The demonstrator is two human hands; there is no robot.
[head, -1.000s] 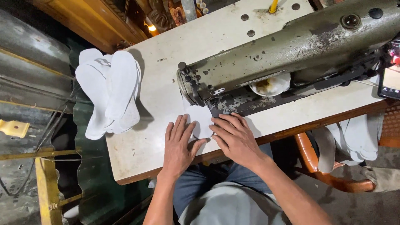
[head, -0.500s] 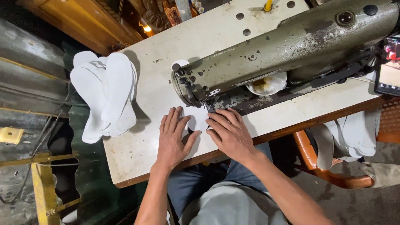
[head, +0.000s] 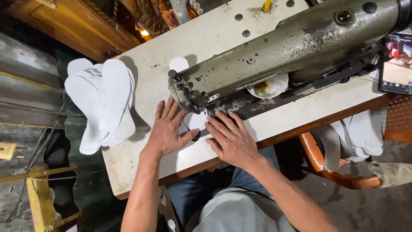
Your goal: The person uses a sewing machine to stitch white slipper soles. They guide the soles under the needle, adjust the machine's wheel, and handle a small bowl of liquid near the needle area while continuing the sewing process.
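1. Head view: the left hand (head: 168,129) lies flat on the white worktop (head: 141,165), fingers spread, pressing the white sole-shaped piece (head: 196,121).
2. The right hand (head: 229,138) lies flat at 3 o'clock of the left, fingers extended onto the same piece, fingertips just beside the needle end of the grey-green sewing machine (head: 283,47).
3. The piece sits under the machine head, between both hands.
4. A stack of white soles (head: 103,103) overhangs the worktop's 9 o'clock edge.
5. Bare worktop lies at 6 o'clock of the left hand, up to the front edge.
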